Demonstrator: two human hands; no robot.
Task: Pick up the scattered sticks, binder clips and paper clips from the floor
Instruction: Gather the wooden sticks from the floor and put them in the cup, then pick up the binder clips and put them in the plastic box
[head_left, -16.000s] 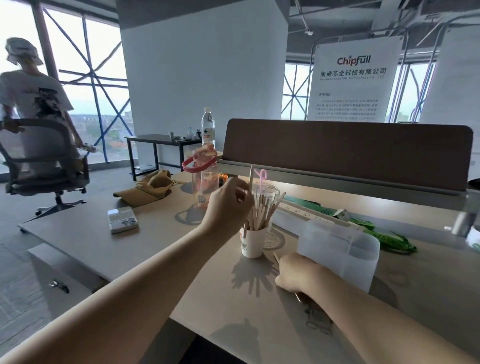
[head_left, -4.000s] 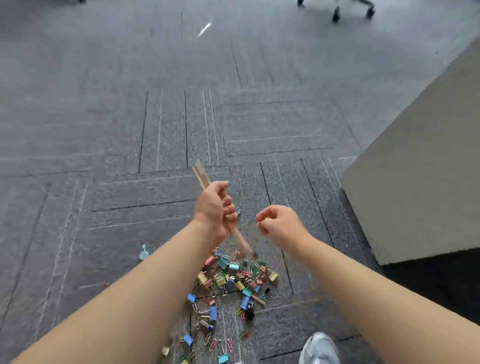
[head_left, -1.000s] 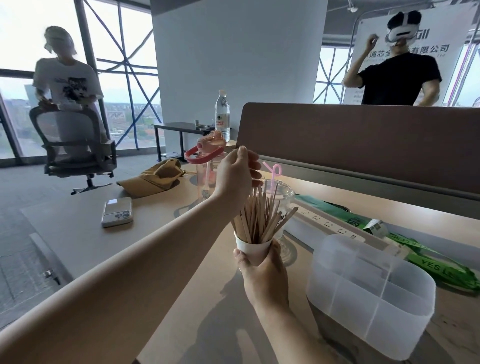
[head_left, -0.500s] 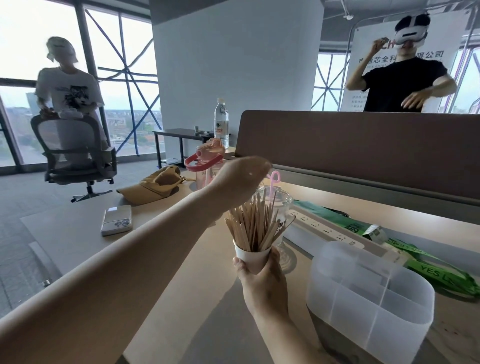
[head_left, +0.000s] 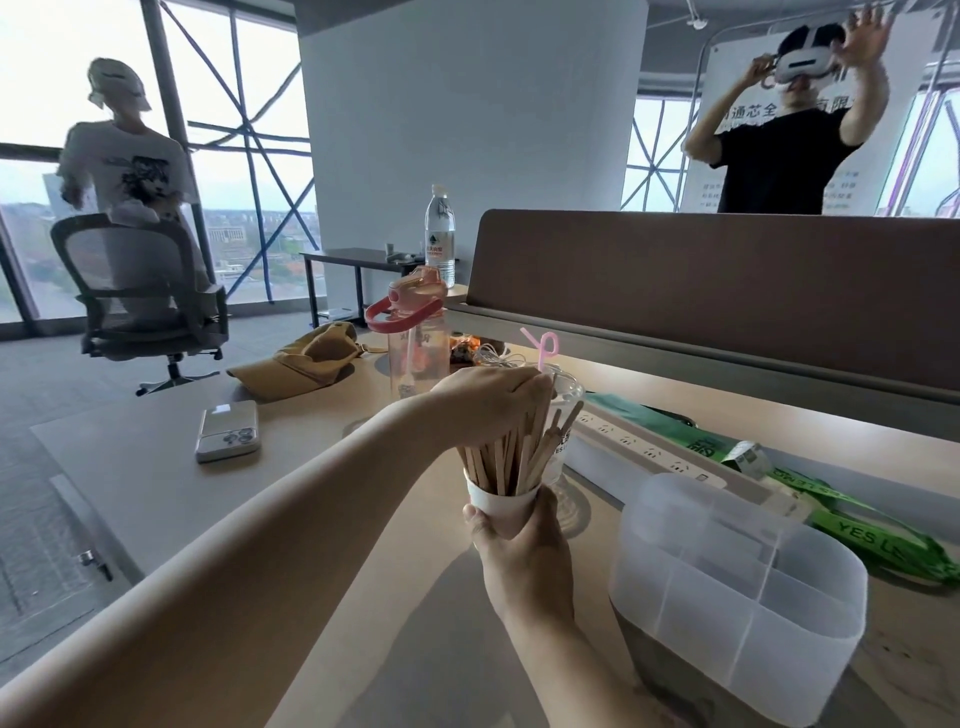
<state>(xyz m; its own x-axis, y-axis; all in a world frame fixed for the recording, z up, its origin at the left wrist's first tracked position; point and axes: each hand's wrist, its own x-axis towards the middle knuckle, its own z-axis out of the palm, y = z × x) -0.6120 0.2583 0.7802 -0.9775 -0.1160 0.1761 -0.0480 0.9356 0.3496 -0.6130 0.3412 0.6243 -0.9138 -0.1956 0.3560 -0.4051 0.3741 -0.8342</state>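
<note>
**1. Work surface.** The counter (head_left: 156, 467) runs beneath both hands. Judged from the shadow under it, the cup is lifted off the surface rather than standing on it.

**2. Divided bin.** A translucent divided bin (head_left: 727, 613) stands just right of the right hand. Its visible compartments show no contents. It is the likely receiver for clips, so keep it within reach of the right hand.

**3. Clear cup.** A clear cup (head_left: 569, 389) with a pink straw stands just behind the left hand. Avoid knocking it when withdrawing.

**4. Paper cup.** The right hand (head_left: 524, 556) wraps the lower part of the paper cup (head_left: 503, 506), with the thumb on the left wall and the fingers round the far side. Grip firmly but lightly, because a thin paper wall will buckle under squeeze.

**5. Sticks.** The sticks (head_left: 511, 460) stand in the cup and fan out above its rim. The left hand (head_left: 493, 397) sits on top, its fingers curled down over the upper ends.

**6. Procedure.**
- Gather the fanned ends toward the centre.
- Press straight down along the cup axis until the sticks seat.
- Hold the cup upright. Any tilt will likely spill the outer sticks, which lean to the right.
- Release the left hand upward, not sideways.

**7. Remaining items.** Binder clips and paper clips are not in view, so that part of the task appears outstanding.
</note>
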